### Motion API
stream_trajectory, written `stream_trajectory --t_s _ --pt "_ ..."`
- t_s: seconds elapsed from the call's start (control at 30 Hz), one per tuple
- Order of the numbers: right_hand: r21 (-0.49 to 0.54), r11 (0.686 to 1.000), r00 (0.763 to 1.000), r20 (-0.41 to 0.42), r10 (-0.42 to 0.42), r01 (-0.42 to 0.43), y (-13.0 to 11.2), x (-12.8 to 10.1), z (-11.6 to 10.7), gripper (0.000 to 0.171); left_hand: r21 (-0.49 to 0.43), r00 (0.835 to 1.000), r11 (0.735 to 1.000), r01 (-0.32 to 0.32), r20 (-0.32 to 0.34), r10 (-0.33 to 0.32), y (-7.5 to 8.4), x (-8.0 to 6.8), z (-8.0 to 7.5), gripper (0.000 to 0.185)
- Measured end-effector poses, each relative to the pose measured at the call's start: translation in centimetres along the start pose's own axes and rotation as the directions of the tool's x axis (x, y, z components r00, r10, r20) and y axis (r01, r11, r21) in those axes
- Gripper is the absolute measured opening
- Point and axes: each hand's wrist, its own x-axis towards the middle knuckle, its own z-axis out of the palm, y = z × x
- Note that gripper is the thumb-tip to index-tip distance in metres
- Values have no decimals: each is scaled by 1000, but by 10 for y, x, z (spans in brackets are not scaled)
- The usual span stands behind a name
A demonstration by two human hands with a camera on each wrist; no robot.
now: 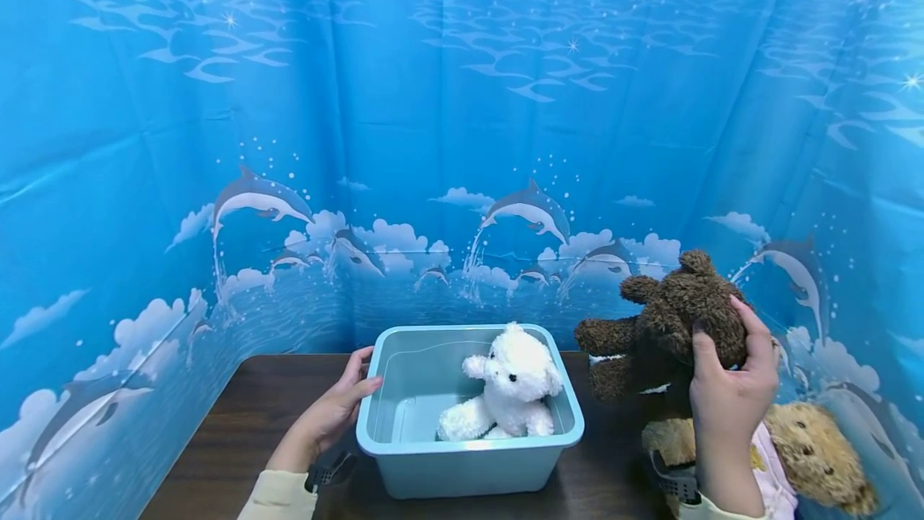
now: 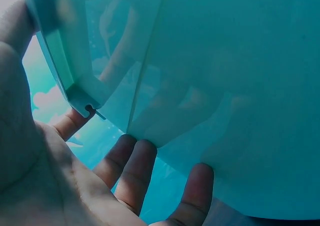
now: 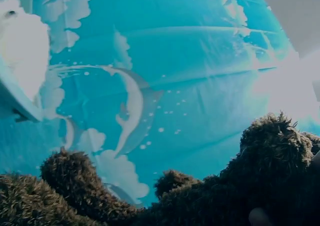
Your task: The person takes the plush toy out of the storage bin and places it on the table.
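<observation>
Two hands, a bin and some soft bears

The right hand (image 1: pixel 729 379) gripped the brown bear (image 1: pixel 667 323) by its head, fingers curled round it, up in the air at 3 o'clock from the blue bin (image 1: pixel 404 456). The left hand (image 1: pixel 335 416) lay flat with straight fingers on the bin's side at 9 o'clock. A white bear (image 1: pixel 508 383) sat inside the bin. A tan bear (image 1: pixel 816 444) lay on the counter (image 1: pixel 238 432) under the brown one.

My left hand (image 2: pixel 60 186) lies open against the outer wall of the light blue tub (image 2: pixel 225 85). My straight fingers (image 2: pixel 132 168) touch its side just below the rim's corner, and my thumb reaches up beside the rim.
</observation>
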Motion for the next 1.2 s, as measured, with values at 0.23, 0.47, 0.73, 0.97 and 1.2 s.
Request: stream_trajectory --t_s 0.23,0.47,0.73,0.97,1.2 --pt "-71 994 995 61 82 -77 17 -21 11 55 -7 1000 1000 -5 -8 5 0 -2 -1 73" --pt "-90 992 990 93 101 -93 35 -39 25 55 4 1000 1000 -9 -7 9 2 -1 -3 73" --pt "-157 981 983 127 130 -109 49 -54 36 55 3 1000 1000 -17 -1 17 1 -2 0 75" --pt "-180 976 976 152 153 -125 62 -62 42 52 -16 1000 1000 -21 14 21 2 -1 -1 69" --pt "-219 963 963 182 201 -160 78 -67 48 52 -13 999 1000 -25 19 26 5 -1 -1 71"
